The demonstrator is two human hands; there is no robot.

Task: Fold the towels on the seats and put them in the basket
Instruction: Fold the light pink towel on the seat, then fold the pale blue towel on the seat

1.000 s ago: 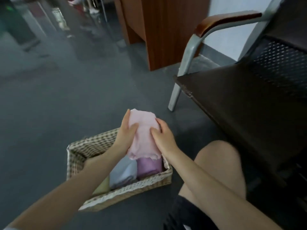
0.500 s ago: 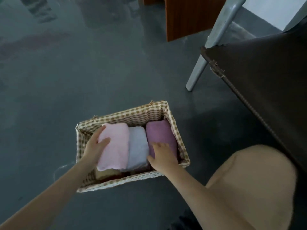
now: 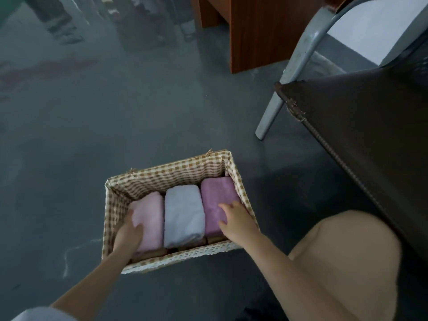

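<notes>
- Three folded towels lie side by side in a basket (image 3: 171,173) lined with checked cloth, which stands on a grey floor (image 3: 92,107); this looks like the last step of the task, tucking the final towel into place.
- A dark seat (image 3: 370,126) fills the right side of the view, and the part that shows has no towel on it (its far end is cut off by the frame edge, so whether any towel is left there cannot be told).
- A wooden cabinet (image 3: 259,31) stands at the top, its upper part out of view.
- The person's bare knee (image 3: 342,262) sits at the lower right, just beside the basket.
- The purple towel (image 3: 215,195) is on the right, the white towel (image 3: 183,214) in the middle, and the pink towel (image 3: 150,216) on the left.
- The left hand (image 3: 129,232) grips the near end of the pink towel, thumb on top and fingers tucked beside it.
- The right hand (image 3: 236,221) rests on the purple towel with straight fingers, holding nothing.
- Next, I judge, both hands need only let go and lift out.
- Something tan lies under the towels, too hidden to name.
</notes>
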